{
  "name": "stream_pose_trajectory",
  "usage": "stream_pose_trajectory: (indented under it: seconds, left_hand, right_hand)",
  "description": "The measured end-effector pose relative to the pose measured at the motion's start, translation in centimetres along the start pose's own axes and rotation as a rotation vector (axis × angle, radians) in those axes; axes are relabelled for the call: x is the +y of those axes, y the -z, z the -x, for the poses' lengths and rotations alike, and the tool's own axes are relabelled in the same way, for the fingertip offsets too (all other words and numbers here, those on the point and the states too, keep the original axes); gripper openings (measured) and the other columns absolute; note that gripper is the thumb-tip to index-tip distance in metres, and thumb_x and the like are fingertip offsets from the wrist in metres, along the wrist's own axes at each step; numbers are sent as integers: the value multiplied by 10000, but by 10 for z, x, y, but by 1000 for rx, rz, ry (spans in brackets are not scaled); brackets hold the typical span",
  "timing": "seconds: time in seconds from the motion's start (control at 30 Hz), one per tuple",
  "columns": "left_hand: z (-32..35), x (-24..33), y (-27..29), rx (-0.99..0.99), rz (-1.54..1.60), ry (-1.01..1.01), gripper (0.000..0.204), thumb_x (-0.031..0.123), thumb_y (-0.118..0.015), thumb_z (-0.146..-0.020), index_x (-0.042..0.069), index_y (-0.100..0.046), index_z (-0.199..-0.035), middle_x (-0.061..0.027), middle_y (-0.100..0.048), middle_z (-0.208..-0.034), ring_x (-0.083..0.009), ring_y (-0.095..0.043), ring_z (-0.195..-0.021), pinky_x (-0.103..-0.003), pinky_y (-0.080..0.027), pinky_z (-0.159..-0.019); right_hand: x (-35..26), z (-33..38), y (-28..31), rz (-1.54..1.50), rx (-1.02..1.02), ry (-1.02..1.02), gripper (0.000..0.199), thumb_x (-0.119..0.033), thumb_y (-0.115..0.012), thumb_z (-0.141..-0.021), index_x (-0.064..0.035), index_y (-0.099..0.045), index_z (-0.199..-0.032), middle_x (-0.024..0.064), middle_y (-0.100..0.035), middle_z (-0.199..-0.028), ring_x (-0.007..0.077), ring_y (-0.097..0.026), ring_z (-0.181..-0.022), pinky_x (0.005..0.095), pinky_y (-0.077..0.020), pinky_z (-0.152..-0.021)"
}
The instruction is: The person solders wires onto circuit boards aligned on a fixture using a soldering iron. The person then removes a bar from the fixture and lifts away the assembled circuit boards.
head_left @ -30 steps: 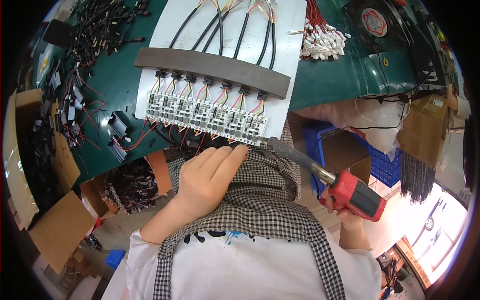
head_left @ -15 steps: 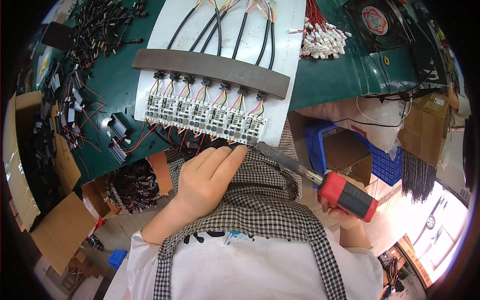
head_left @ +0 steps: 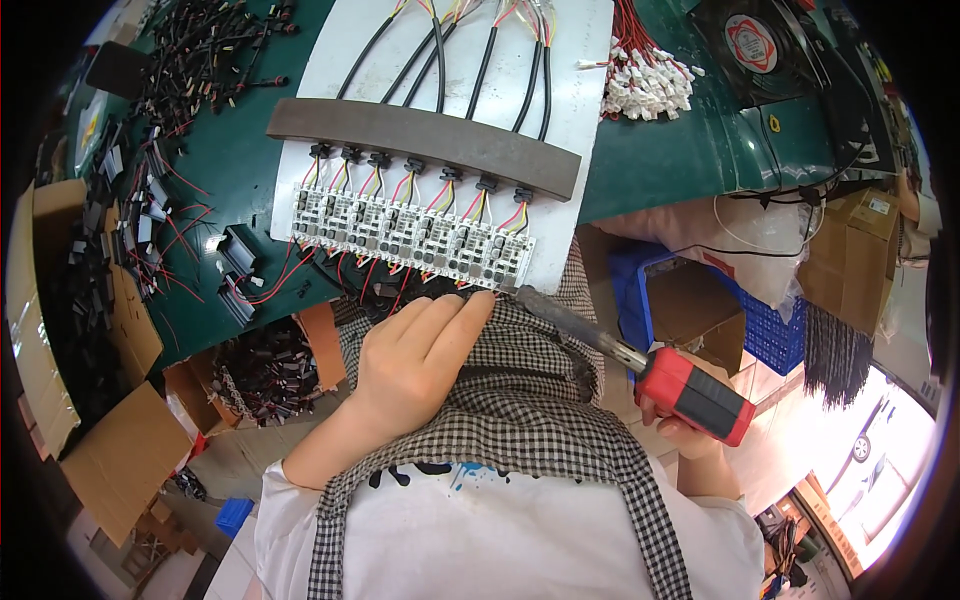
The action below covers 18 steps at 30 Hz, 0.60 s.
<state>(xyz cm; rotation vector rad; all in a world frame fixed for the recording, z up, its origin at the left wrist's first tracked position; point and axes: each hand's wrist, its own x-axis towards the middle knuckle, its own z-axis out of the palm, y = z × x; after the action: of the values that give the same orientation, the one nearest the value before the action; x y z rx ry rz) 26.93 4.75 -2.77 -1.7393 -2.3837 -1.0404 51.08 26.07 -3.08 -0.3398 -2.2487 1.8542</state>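
A row of white circuit boards [head_left: 410, 235] lies on a white board [head_left: 575, 235], with black cables and coloured wires joined along its far side. My right hand [head_left: 690, 425] is wrapped round the red and black handle of a soldering iron [head_left: 695, 395]. The iron's tip meets the near right end of the row. Close beside that tip, my left hand [head_left: 415, 355] has its fingers pressed together at the boards' near edge. Whatever its fingertips pinch is hidden. Short red wires [head_left: 402, 285] stick out from that edge, left of the fingertips.
A dark brown bar [head_left: 430, 145] lies across the black cables. Loose black connectors [head_left: 205, 55] and dark housings [head_left: 237, 250] are on the green table's left. White plugs on red wires [head_left: 645, 85] and a black fan [head_left: 755, 45] are at right. Cardboard boxes [head_left: 130, 465] and a blue crate [head_left: 630, 300] stand below.
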Motion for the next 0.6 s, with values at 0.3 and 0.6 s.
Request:
stream_pose_trajectory:
  seconds: [0.3,0.6]
  left_hand:
    - [-1,1,1,6,-17,5,370,15,-631,-656,-39,-630,-1022,-100,-589,-837,-199,-567,-635,-286,-475,-521]
    - [-2,6,2,6,-12,42,322,-27,-671,-670,-38,-641,-991,-112,-612,-812,-224,-593,-645,-299,-487,-544]
  right_hand:
    - [3,6,-1,-39,6,-47,609,-252,-804,-682,105,-586,-1125,136,-702,-867,200,-696,-706,275,-545,-630]
    - [0,4,2,16,0,-20,654,-371,-812,-696,86,-600,-1114,149,-696,-932,235,-702,-737,288,-553,-652]
